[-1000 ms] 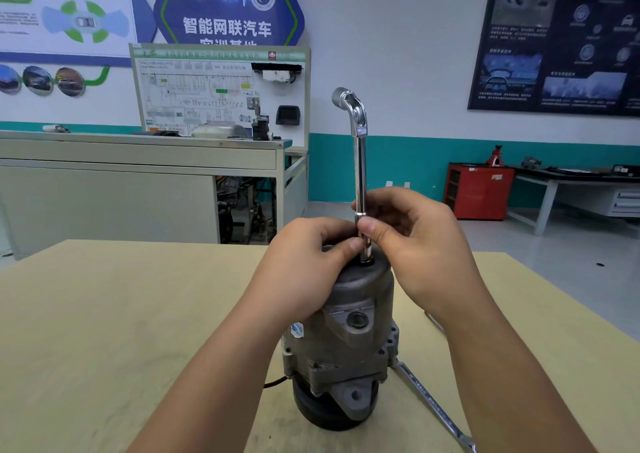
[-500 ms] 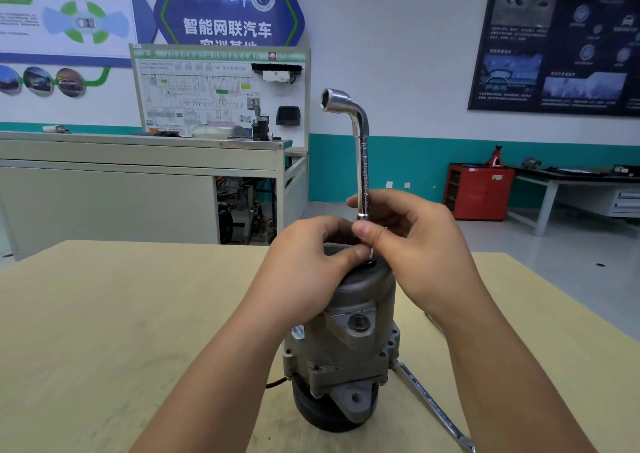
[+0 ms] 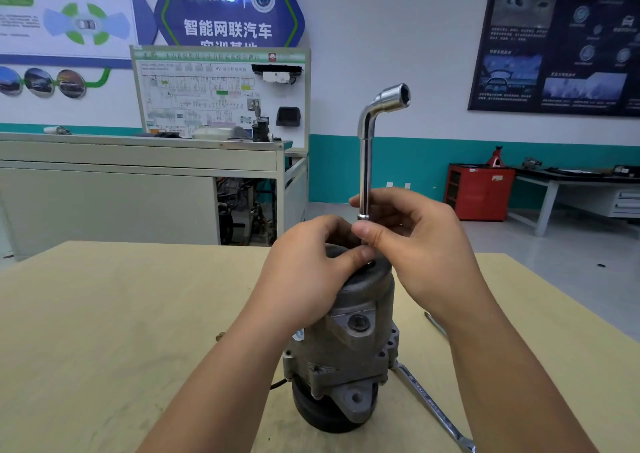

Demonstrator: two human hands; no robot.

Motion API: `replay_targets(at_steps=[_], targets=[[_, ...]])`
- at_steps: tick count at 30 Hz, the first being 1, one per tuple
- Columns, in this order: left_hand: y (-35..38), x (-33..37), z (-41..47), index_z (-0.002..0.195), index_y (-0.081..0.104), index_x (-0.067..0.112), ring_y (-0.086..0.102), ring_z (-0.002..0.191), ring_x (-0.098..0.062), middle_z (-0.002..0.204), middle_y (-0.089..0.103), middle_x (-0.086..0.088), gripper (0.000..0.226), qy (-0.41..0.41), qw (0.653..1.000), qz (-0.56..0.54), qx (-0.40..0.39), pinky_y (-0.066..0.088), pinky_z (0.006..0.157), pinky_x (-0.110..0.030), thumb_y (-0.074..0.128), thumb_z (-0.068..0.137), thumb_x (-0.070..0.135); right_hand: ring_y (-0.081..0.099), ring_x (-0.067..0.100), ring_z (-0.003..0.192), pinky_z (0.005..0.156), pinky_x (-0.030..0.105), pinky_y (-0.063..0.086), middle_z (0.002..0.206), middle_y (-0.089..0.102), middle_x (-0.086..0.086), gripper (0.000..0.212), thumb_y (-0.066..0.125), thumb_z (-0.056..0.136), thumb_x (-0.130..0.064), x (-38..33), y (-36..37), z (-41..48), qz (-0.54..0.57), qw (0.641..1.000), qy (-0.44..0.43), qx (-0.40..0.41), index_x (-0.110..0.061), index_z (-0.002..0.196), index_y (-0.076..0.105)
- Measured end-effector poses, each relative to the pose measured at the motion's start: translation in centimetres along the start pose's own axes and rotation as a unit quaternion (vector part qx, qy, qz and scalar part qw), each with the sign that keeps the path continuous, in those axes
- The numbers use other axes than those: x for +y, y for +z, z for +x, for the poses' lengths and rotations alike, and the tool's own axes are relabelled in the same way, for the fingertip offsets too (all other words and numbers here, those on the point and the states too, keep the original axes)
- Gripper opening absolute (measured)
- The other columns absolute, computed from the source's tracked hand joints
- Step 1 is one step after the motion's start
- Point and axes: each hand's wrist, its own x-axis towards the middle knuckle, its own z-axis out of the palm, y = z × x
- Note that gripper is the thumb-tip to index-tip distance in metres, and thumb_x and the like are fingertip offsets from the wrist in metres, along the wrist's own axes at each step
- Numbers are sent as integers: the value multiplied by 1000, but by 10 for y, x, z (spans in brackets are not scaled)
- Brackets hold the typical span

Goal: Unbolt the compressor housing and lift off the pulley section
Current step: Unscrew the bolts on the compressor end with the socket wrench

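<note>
Well, the compressor (image 3: 346,348) stands upright on the table (image 3: 104,314), pulley end down, the socket wrench (image 3: 365,161) rising from its top toward 12 o'clock. The hands meet there: the right hand (image 3: 415,244) pinches the wrench's shaft from 3 o'clock, and the left hand (image 3: 304,272) grips the compressor's top from 9 o'clock.

Pale wooden table (image 3: 104,331) under upright compressor (image 3: 346,355), flat wrench (image 3: 429,404) just beside.

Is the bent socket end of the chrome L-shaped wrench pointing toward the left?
No, the chrome L-shaped wrench stands upright on the grey metal compressor and its bent socket end points right.
</note>
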Motion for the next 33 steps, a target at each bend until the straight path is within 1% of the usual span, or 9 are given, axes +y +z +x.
replay_targets(at_steps=[3,10,16,19,23,27,29,31,33], targets=[[-2,-1,0,98,70,33,62,93,0,96,70,17,11,2,1000,-10,-17,47,80,-24,64,90,30,64,0,86,84,22,53,89,69,-14,27,70,81,-10,0,-1,0,10,1000,-6,3,-24,105,69],[0,-2,1,85,66,34,60,82,5,83,67,21,5,-6,1000,-12,6,38,63,-8,66,88,31,64,-3,92,85,12,49,95,69,-18,32,64,85,-3,0,-1,2,41,999,-9,-15,-29,103,66],[2,1,0,75,55,38,58,84,4,81,64,19,15,-15,1000,3,23,42,64,-18,67,85,38,62,4,88,80,27,52,92,66,-13,31,74,79,-22,3,0,0,-3,1000,3,-13,-24,109,68],[1,1,-1,74,53,41,56,84,8,79,62,23,17,-10,1000,3,17,41,64,-16,68,82,40,65,6,86,80,27,53,85,69,-10,22,74,78,-20,6,0,1,15,1000,3,-3,-26,98,69],[-4,-4,1,85,64,42,58,86,4,87,68,20,7,-11,1000,-9,-9,42,68,-14,69,83,38,66,2,81,76,20,53,82,70,-13,24,72,79,-13,11,0,3,38,999,-7,-1,-33,91,66],[-12,-11,4,89,72,40,67,88,-1,87,74,14,16,-30,993,-111,-33,51,84,-27,63,91,27,67,3,85,78,17,53,86,71,-15,31,68,82,-4,15,3,4,89,996,-9,-9,-34,88,64],[-11,-9,6,83,73,33,65,73,0,76,73,10,23,-43,989,-140,-18,50,74,-25,54,93,41,68,7,88,81,21,53,86,73,-11,30,65,83,-2,17,4,4,124,992,-2,-14,-31,88,64],[-9,-7,8,76,74,30,52,50,1,54,62,7,52,-59,988,-145,11,40,56,-23,39,79,68,69,14,93,88,32,53,90,74,-2,27,65,83,-2,18,4,5,152,988,9,-18,-27,91,65],[-7,-5,11,67,72,38,54,54,3,57,64,10,58,-58,987,-143,38,39,58,-24,28,65,77,68,19,97,94,41,51,94,73,4,24,65,83,-2,18,3,5,166,986,20,-23,-25,91,67]])
